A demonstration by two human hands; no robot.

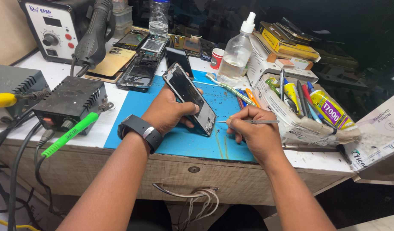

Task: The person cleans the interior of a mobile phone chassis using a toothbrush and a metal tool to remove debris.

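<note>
Head view: left hand [169,112] clamped the phone frame [189,98] tilted at frame center over the blue mat [133,124]; right hand [252,128] pinched tweezers [248,122], tips just beside its lower edge. Best w/ a firm grip, light probing.

So the phone frame [189,98] is a bare dark shell, long and rectangular, inner side facing up. It's propped tilted, top end up toward the back of the bench, lower end touching the blue mat [184,141]. The tweezers [252,122] are thin and silver, lying almost level, with the pointed tip aimed left, just beside the frame's lower right corner.
</note>
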